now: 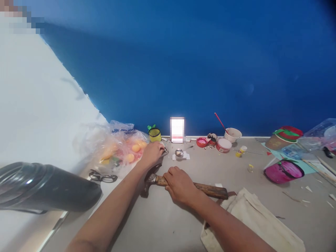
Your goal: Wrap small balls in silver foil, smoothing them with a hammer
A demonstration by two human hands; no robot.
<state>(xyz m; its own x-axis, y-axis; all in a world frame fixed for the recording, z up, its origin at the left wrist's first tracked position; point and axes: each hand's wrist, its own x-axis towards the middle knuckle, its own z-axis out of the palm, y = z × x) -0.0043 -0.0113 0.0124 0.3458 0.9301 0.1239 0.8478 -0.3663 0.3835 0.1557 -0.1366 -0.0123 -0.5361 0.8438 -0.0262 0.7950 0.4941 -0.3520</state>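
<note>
The wooden handle of a hammer (208, 190) was encircled, near its head, by the curled fingers of the right hand (181, 183). The left fingers were bent over a small metallic object (165, 152) touched by the left hand (152, 154); whether it was gripped could not be told. Just beside it, a silvery rounded object (179, 153) was set on white paper (186, 156). Orange balls (135, 148) were held in a clear bag (122, 126), a red stick (219, 121) in a white tub (233, 135). The bench (162, 224) was also occupied by eyeglasses (109, 179), a pink cup (280, 173), and a beige cloth (252, 217), partly hidden by the right forearm.
</note>
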